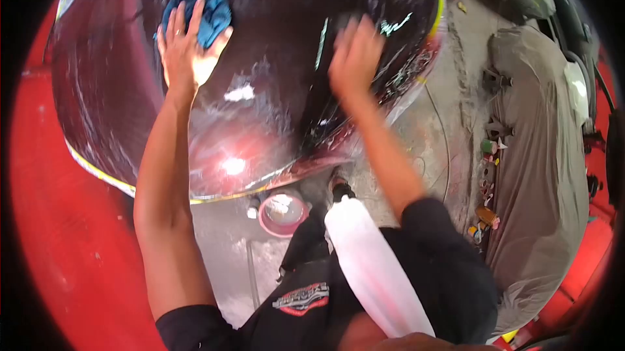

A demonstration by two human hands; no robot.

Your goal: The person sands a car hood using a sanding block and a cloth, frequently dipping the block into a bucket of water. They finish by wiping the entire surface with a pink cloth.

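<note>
A dark, glossy car panel [260, 45] with wet, whitish streaks fills the upper part of the head view, and yellow tape [97, 167] runs along its edge. On its left side my left hand [182, 48] holds a bunched blue cloth [215, 17] against the surface, fingers apart over it. My right hand [357, 58] is on the panel's right side, blurred by motion, with its fingers curled down. A dark patch shows at those fingertips; what they hold, if anything, cannot be made out.
Below the panel's front edge a pink bucket [265, 226] of cloudy liquid stands on the concrete floor. At right is a long object under a grey cover [530, 155], with small cans and litter beside it. A thin hose [446, 136] lies on the floor. Red surfaces [58, 221] flank the left.
</note>
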